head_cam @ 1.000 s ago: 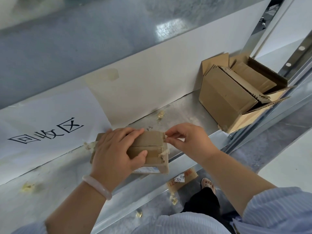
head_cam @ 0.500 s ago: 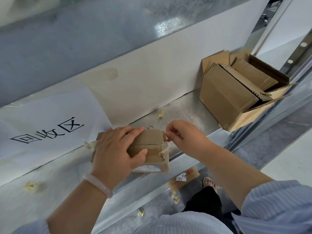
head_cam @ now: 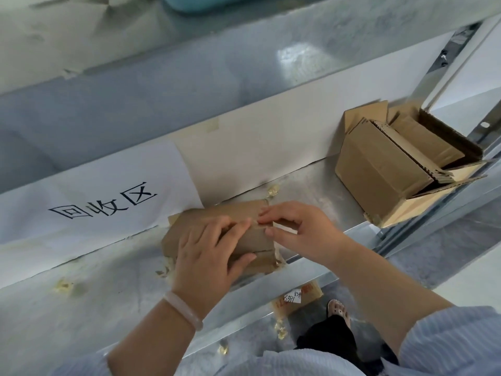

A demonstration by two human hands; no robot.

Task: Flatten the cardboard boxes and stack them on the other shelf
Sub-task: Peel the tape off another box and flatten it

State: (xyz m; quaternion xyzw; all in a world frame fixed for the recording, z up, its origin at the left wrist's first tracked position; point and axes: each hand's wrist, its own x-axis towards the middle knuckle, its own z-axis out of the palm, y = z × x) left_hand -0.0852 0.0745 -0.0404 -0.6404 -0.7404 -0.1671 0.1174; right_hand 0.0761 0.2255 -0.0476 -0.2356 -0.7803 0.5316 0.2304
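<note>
Small cardboard box (head_cam: 217, 211) sits mid-frame on the metal shelf (head_cam: 108, 294); my left hand (head_cam: 206, 256) clamps over it, thumb on the near side, to stop it sliding, while my right hand (head_cam: 301, 232) pinches the tape (head_cam: 278, 253) on its right edge, probably to peel the seam

On my feed I see a galvanised metal shelf (head_cam: 81, 308), dull grey and dotted with yellowish scraps (head_cam: 63, 286). A white back panel (head_cam: 257, 147) runs behind it, with a paper sign (head_cam: 103, 204) fixed at its left end, printed in black characters. The upper shelf (head_cam: 162, 85) overhangs, and a bright patch of light (head_cam: 295, 54) glints off its underside. At the right a rack upright (head_cam: 431, 80) slants upward. Below it the floor (head_cam: 433, 253) is speckled grey.
</note>
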